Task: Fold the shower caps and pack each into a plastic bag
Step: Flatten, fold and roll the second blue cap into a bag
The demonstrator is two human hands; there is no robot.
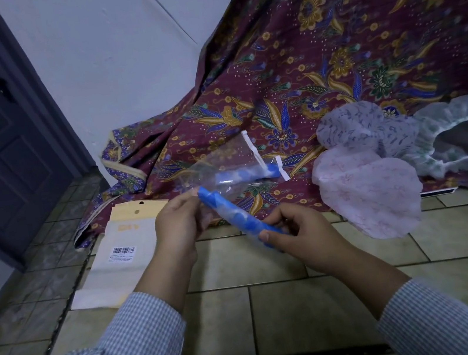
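A rolled blue shower cap (241,218) was pinched at its near end by the right hand (297,236). Its far end was held inside a clear plastic bag (218,167), which was gripped by the left hand (180,222) above the floor (279,309).

The clear bag (224,163) is motion-blurred; the white cap (467,135) is cut off at right.

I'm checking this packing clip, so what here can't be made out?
Head view only:
- Print under the barcode on the paper package: too small.
- How far the rolled blue cap sits inside the clear bag: blurred, see-through plastic.
- Left hand's fingertips: hidden behind the hand.
- White-edged cap: cut off by the right edge.
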